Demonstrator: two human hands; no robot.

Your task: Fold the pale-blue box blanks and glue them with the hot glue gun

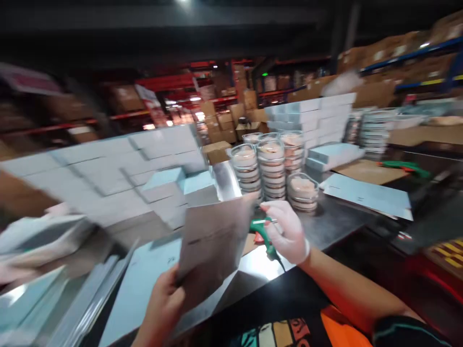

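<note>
My bare left hand (164, 299) grips the lower left edge of a grey-brown cardboard sheet (213, 241), held tilted above the table. The sheet's upper right corner is smeared by motion. My right hand (285, 233), in a thin white glove, is just right of the sheet with its fingers curved and apart. Beside its fingertips is a green glue gun (267, 243) with an orange trigger and a dark cord; whether the fingers touch it I cannot make out. Under the sheet, to the left, lies a light-blue flat board (144, 274).
Stacked round clear-lidded containers (271, 168) stand behind my hands. White boxes (97, 168) form a wall on the left; more white boxes (314, 115) rise behind. At right are a light-blue panel (369, 195) and another green tool (405, 167). Grey folded sheets (94, 299) lean at lower left.
</note>
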